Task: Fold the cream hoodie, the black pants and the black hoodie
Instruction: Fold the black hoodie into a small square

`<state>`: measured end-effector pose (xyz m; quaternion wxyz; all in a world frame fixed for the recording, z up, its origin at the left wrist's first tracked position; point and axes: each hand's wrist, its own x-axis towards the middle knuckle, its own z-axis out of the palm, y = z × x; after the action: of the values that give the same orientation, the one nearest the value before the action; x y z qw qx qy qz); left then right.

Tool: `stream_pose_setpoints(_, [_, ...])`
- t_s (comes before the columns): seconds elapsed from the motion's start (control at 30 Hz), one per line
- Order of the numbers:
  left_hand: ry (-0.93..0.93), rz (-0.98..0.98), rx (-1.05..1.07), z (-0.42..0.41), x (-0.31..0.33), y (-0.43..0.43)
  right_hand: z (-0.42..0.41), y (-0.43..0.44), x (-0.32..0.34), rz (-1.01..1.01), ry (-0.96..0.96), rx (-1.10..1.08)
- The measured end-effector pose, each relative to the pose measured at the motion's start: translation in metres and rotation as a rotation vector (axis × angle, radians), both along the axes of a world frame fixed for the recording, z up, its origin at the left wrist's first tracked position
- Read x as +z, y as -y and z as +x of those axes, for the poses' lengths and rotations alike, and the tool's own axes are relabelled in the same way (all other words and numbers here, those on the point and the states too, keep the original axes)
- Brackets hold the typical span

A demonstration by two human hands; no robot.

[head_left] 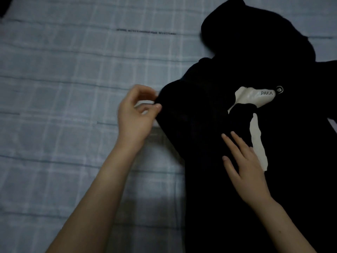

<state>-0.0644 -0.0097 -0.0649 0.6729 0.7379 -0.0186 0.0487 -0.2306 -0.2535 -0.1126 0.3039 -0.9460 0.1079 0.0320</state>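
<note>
The black hoodie (284,179) lies spread on the bed at the right, hood at the top, with a white print marked PAKA (255,96) on its chest. Its left sleeve is bunched and folded over the chest. My left hand (137,114) pinches the black fabric at the hoodie's left edge, between thumb and fingertips. My right hand (244,165) lies flat on the hoodie's front with straight fingers, just left of the white print. The cream hoodie and the black pants are not in view.
A pale blue checked bedsheet (63,88) covers the whole surface to the left of the hoodie. A dark object (4,6) shows at the top left corner.
</note>
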Motion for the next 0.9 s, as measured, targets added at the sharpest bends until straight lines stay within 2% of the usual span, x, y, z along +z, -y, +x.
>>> stream_pose_setpoints(0.1, [-0.033, 0.023, 0.144, 0.001, -0.012, -0.021, 0.001, 0.009, 0.002, 0.046, -0.081, -0.024])
stream_pose_setpoints(0.17, [-0.206, 0.101, 0.019, -0.009, -0.035, -0.021, 0.005, 0.001, 0.001, 0.035, -0.091, -0.039])
stream_pose_setpoints(0.23, [-0.327, 0.181, -0.12, -0.024, -0.054, -0.019, 0.01, -0.016, 0.003, 0.009, 0.015, -0.049])
stream_pose_setpoints(0.3, [-0.318, 0.187, -0.195, -0.036, -0.065, -0.02, 0.017, -0.042, 0.006, 0.002, 0.196, 0.004])
stream_pose_setpoints(0.37, [-0.297, 0.141, -0.222, -0.039, -0.071, -0.025, 0.025, -0.076, 0.007, 0.069, 0.285, 0.097])
stream_pose_setpoints(0.47, [-0.315, 0.094, -0.193, -0.034, -0.073, -0.034, 0.036, -0.122, -0.001, 0.115, 0.152, 0.17])
stream_pose_setpoints(0.6, [-0.35, 0.046, -0.203, -0.026, -0.064, -0.048, 0.043, -0.156, -0.021, -0.168, -0.059, 0.208])
stream_pose_setpoints(0.7, [-0.39, 0.066, -0.253, -0.021, -0.054, -0.056, 0.044, -0.172, -0.014, -0.37, -0.111, 0.212])
stream_pose_setpoints(0.77, [-0.382, 0.074, -0.286, -0.013, -0.039, -0.065, 0.047, -0.187, 0.001, -0.451, -0.025, 0.092])
stream_pose_setpoints(0.83, [-0.341, 0.065, -0.299, 0.0, -0.02, -0.082, 0.049, -0.214, 0.012, -0.412, 0.147, 0.008])
stream_pose_setpoints(0.9, [-0.288, 0.081, -0.308, 0.016, -0.003, -0.108, 0.056, -0.247, 0.024, -0.19, 0.24, -0.015])
